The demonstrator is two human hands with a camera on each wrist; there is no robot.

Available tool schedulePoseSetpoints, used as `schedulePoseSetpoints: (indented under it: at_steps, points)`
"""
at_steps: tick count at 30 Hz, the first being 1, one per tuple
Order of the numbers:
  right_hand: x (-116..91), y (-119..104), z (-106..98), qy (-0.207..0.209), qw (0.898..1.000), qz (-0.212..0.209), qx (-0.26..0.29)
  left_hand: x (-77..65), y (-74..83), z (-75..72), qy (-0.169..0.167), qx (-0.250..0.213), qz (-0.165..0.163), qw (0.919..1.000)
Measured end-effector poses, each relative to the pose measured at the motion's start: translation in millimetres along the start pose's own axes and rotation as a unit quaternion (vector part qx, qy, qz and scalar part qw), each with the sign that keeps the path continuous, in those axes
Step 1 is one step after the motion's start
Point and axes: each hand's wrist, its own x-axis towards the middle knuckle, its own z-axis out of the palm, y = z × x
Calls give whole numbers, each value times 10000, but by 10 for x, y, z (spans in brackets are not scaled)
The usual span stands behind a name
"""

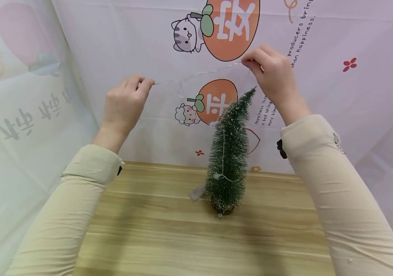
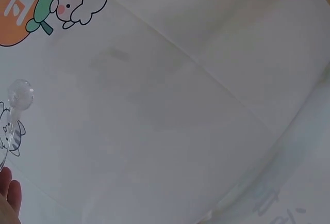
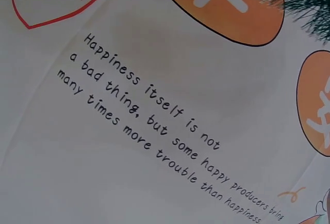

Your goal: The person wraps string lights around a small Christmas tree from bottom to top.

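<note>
A string of lights with clear bulbs (image 1: 203,73) is stretched between both raised hands in the head view. My left hand (image 1: 124,99) pinches one end of this stretch, left of the tree. At the upper right, my right hand (image 1: 272,73) pinches the other end, just above the treetop. One round clear bulb (image 2: 20,95) shows near the left fingertips in the left wrist view. A small green frosted Christmas tree (image 1: 229,149) stands on the table, its tip bent to the right. A strand with a bulb (image 1: 217,176) runs down its front.
Beside the tree's base lies a small greyish piece (image 1: 196,193) on the wood-grain table (image 1: 182,241). White printed cloth (image 1: 141,46) forms a wall behind the table and on both sides. Green branches (image 3: 304,2) enter the right wrist view's upper corner.
</note>
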Motion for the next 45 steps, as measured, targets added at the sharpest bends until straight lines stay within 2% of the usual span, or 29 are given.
schedulePoseSetpoints:
  at_steps: [6, 13, 16, 20, 24, 37, 45]
  points:
    - [-61, 26, 26, -3, 9993, 360, 140, -10, 24, 27, -19, -53, -4, 10000]
    - [-134, 80, 36, 216, 9996, 124, -130, -22, 47, 73, -98, -158, -12, 9998]
    - [-173, 101, 36, 286, 9994, 177, -58, -18, 60, 84, -116, -139, -23, 9998]
    - [-221, 129, 21, 270, 9994, 221, -48, -6, 80, 84, -128, -167, -33, 9998]
    - [-252, 150, 7, 254, 9995, 83, -156, 14, 102, 82, -119, -187, -18, 9998]
    - [-429, 139, 60, 931, 9956, 109, -70, 26, 197, 100, 72, -111, 184, 9997]
    - [-515, 132, 57, 1266, 9918, 145, -57, 14, 246, 100, 334, -270, 348, 9985]
